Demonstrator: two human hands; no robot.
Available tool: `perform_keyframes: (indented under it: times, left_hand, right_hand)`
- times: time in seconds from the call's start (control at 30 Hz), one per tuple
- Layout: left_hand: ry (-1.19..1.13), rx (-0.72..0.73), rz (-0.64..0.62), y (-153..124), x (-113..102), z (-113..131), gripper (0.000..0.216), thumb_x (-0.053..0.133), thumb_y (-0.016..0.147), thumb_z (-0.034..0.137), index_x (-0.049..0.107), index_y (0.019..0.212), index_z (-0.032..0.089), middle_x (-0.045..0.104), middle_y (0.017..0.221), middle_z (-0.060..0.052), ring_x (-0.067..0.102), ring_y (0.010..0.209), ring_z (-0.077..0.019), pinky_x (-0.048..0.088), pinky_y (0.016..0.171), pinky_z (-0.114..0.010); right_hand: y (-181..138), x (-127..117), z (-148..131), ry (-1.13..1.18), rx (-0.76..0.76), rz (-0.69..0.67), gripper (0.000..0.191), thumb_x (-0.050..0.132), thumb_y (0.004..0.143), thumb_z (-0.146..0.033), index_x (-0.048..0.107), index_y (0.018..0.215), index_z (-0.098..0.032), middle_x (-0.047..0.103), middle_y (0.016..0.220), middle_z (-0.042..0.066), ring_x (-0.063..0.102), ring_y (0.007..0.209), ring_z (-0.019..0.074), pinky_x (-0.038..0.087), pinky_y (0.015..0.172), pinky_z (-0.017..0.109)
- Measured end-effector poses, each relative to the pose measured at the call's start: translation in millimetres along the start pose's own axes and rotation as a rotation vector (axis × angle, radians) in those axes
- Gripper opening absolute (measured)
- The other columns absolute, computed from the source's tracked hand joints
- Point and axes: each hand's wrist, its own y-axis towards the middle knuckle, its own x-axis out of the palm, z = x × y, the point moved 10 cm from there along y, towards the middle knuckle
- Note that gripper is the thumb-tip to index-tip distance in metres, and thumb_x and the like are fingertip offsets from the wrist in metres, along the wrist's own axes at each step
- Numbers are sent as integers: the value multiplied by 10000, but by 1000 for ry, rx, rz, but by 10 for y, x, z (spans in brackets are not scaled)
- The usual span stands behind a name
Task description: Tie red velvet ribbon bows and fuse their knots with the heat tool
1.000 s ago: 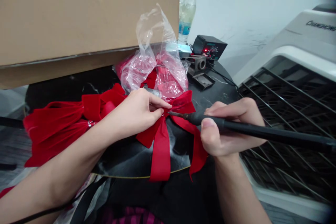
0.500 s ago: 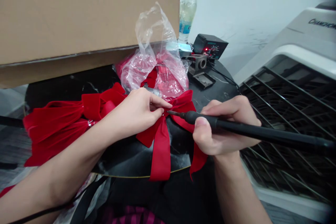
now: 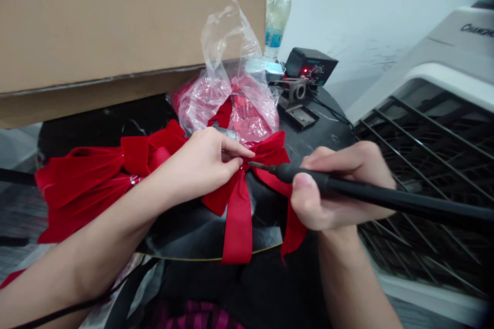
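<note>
My left hand (image 3: 203,162) pinches the knot of a red velvet ribbon bow (image 3: 241,205) lying on a round black table (image 3: 185,226). Its thumb and forefinger are closed on the bow's centre. My right hand (image 3: 339,190) is wrapped round a long black soldering iron (image 3: 386,198), held like a pen. The iron's thin metal tip touches the bow right beside my left fingertips. The bow's tails hang over the table's near edge.
More red velvet bows (image 3: 85,180) lie left. A clear plastic bag (image 3: 231,92) with red bows sits behind. A large cardboard box (image 3: 116,25) overhangs at the back left. A black soldering station (image 3: 311,64), its stand and two water bottles (image 3: 276,15) stand farther back. A white appliance with a grille (image 3: 436,128) is right.
My right hand and the soldering iron shifted slightly left, then back right, with the tip staying at the bow's knot. My left hand has kept its pinch.
</note>
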Motion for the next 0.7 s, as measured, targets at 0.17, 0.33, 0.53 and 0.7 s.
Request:
perform_keyframes:
  times: [0.17,0.33,0.53,0.7]
  left_hand:
    - [-29,-13,-3,17,-5,-38,294,657,861,173,846,1076,239,845,1014,1,797,979,-236,619,862,-291]
    - [-121,-15,-32,24,-1,-20,279,687,843,161,835,1074,212,845,1022,-13,795,998,-216,609,866,-265]
    - [-191,-32,-70,8,-27,8,298,718,835,185,826,1112,196,840,1059,-23,788,1016,-221,597,896,-279]
    - [-249,-11,-72,11,-55,-5,318,746,829,252,822,1133,195,831,1106,-28,775,1073,-239,579,975,-311]
  right_hand:
    - [160,-487,165,89,-3,331,65,688,690,-271,639,657,-244,556,581,-24,521,423,112,374,368,284]
    - [426,-783,1039,258,142,321,193,712,713,-168,559,719,-285,459,520,-92,424,313,76,282,303,265]
    - [611,-577,1892,213,358,111,262,716,793,-174,475,782,-278,583,506,-78,534,336,110,362,332,232]
    - [632,-287,2009,172,370,75,224,718,828,-270,499,787,-249,592,547,-70,545,392,93,377,372,201]
